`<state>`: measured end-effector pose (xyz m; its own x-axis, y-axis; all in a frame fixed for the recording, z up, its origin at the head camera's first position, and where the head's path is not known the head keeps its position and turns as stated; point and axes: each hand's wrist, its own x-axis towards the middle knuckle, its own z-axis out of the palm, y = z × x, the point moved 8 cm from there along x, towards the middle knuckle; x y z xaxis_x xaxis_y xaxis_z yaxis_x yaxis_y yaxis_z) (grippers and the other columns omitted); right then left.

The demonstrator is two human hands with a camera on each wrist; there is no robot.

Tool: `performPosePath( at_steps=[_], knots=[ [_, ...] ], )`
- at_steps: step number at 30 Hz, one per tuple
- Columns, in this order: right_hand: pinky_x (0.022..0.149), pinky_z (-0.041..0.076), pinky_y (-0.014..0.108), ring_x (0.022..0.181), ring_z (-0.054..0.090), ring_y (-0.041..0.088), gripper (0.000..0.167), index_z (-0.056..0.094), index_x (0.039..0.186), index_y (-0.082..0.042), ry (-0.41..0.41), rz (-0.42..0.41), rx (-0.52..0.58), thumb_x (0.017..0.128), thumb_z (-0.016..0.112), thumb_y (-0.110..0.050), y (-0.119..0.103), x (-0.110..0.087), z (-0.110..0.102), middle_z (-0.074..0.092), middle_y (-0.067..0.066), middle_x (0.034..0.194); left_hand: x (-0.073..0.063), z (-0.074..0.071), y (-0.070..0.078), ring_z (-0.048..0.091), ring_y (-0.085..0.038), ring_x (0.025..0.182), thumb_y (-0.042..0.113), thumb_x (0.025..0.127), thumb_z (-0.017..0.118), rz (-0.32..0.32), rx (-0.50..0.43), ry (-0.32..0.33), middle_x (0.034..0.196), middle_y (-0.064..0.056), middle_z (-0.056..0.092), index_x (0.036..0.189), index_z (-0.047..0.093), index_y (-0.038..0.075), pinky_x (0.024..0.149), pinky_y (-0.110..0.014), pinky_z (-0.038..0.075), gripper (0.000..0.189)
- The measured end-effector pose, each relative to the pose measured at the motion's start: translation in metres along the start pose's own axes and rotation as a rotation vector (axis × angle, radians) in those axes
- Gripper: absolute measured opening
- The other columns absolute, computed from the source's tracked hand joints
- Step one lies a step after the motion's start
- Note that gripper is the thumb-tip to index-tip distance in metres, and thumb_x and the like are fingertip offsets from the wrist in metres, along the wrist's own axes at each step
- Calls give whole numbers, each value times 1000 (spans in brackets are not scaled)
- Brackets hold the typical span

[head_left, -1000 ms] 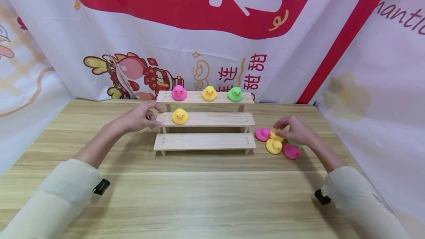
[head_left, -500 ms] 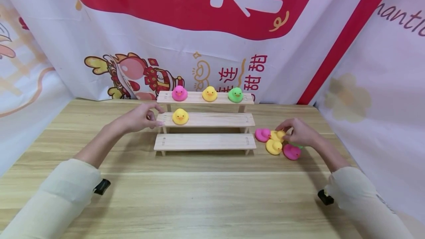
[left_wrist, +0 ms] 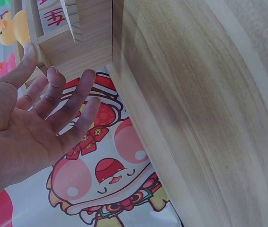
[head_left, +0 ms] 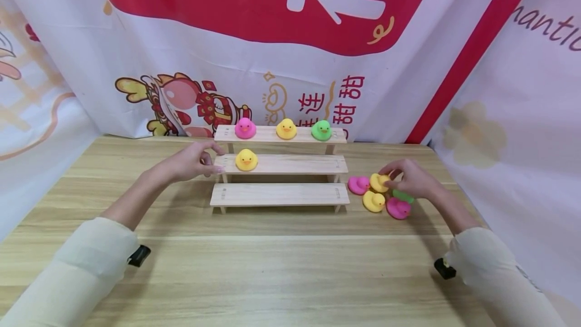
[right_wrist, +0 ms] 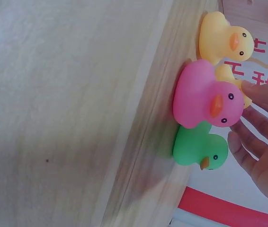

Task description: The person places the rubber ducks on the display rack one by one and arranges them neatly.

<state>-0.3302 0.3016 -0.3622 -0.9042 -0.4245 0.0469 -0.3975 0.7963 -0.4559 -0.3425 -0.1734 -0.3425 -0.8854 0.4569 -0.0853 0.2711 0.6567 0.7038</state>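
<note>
My left hand (head_left: 192,160) holds the left end of the three-tier wooden stand's (head_left: 281,163) middle shelf between thumb and index finger; its other fingers spread loosely in the left wrist view. At the right, my right hand (head_left: 408,178) pinches a yellow rubber duck (head_left: 378,181) at the back of a small group. In the right wrist view, a pink duck (right_wrist: 202,94) partly hides that duck. Beside it are another yellow duck (head_left: 374,201), a pink duck (head_left: 358,184) and a green duck (head_left: 402,196), partly under the hand.
On the top shelf stand a pink duck (head_left: 245,128), a yellow duck (head_left: 286,128) and a green duck (head_left: 322,130). One yellow duck (head_left: 246,160) sits at the left of the middle shelf. A printed curtain (head_left: 272,29) hangs behind the wooden table (head_left: 263,271).
My right hand has shifted slightly right and its fingers have come round the back yellow duck. More of the green duck shows now. My left hand stays at the shelf.
</note>
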Motion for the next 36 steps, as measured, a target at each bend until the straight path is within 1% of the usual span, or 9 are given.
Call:
performPosePath(
  at_steps=[3,6,10,13,19,24,27,33,36],
  knots=[
    [79,57,39,92,70,28,23,76,110,4,9,16,-3,88,80,-3,1,1,-2,76,15,104,0,0,1,60,-23,72,11,97,75,1,1,-1,77,-10,65,132,51,-8,62,-32,47,47],
    [78,57,38,91,71,27,24,76,111,3,16,16,0,90,80,-7,1,1,-3,76,14,104,0,0,1,60,-23,72,11,97,75,0,3,-3,77,-9,65,132,50,-8,61,-31,46,47],
    [78,57,36,90,71,26,25,76,112,2,35,0,-2,91,80,-11,-5,2,-6,77,12,103,0,0,1,61,-24,72,11,97,74,-4,1,-7,76,-9,65,132,50,-8,61,-31,45,47],
    [75,56,32,88,69,24,24,77,112,1,47,5,-4,92,80,-13,-10,3,-9,76,11,103,1,1,1,61,-24,72,12,97,74,-4,3,-10,76,-9,65,132,50,-8,62,-32,47,47],
    [66,53,27,82,67,22,26,76,115,1,63,-6,28,94,78,-14,-20,2,-15,75,11,101,0,1,2,62,-24,73,11,97,75,-4,4,-7,77,-9,66,132,51,-7,63,-33,48,46],
    [69,55,24,79,73,23,25,76,115,1,82,-22,77,94,78,-12,-28,2,-19,75,12,102,0,0,2,62,-25,73,10,96,75,-3,1,-5,76,-8,66,132,51,-8,64,-34,49,46],
    [68,57,25,80,75,25,25,75,116,1,73,0,126,94,78,-12,-31,2,-19,74,14,104,0,0,1,62,-24,73,11,97,75,-5,6,-7,76,-7,66,132,51,-8,64,-33,48,47],
    [67,60,37,85,75,33,28,73,120,-1,38,45,189,96,76,-16,-41,2,-17,72,16,110,1,0,0,62,-24,72,11,97,75,-5,3,-10,77,-10,66,133,50,-9,61,-31,46,48],
    [67,60,37,85,75,32,30,72,122,-2,28,47,212,96,77,-16,-47,3,-17,71,16,113,1,0,1,62,-26,73,11,97,75,-6,1,-12,78,-12,67,133,50,-8,60,-31,44,47]
  ],
)
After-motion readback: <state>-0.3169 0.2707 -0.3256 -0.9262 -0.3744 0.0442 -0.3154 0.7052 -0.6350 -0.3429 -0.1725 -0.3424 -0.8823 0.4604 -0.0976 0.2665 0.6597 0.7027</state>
